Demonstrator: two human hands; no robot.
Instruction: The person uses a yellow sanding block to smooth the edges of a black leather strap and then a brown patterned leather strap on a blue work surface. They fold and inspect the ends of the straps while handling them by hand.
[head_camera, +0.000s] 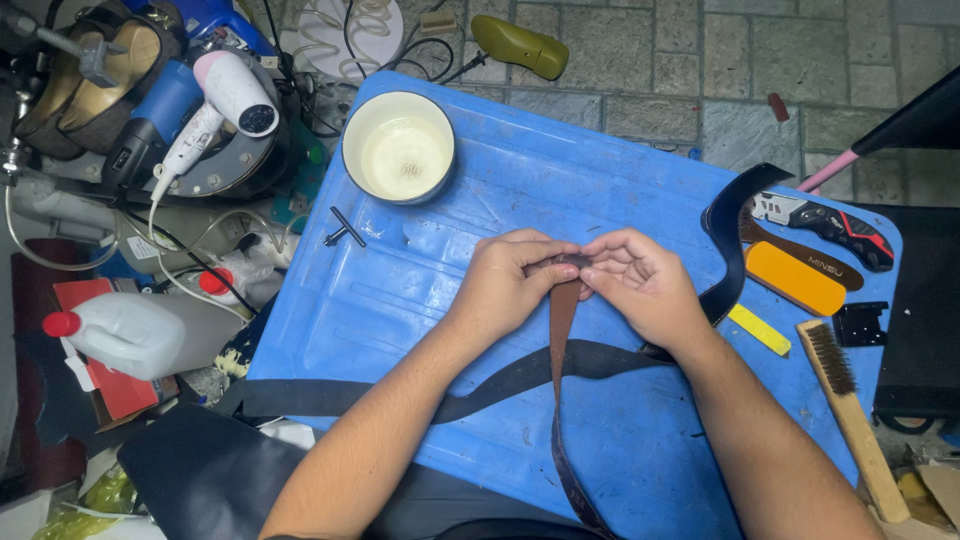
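Observation:
My left hand (508, 277) and my right hand (640, 283) meet over the middle of a blue plastic board (430, 290). Both pinch the top end of a narrow brown leather strap (563, 320), which hangs down toward me between my forearms. The strap's tip is hidden by my fingers. A long black strap (500, 375) lies flat across the board beneath my wrists and curves up at the right (735, 240).
A white tin of pale glue (398, 147) stands at the board's far left, a small metal key (343, 233) beside it. Right side: utility knife (830, 222), orange block (795, 278), wire brush (850, 400). Left: hair dryer (225, 100), white jug (140, 330).

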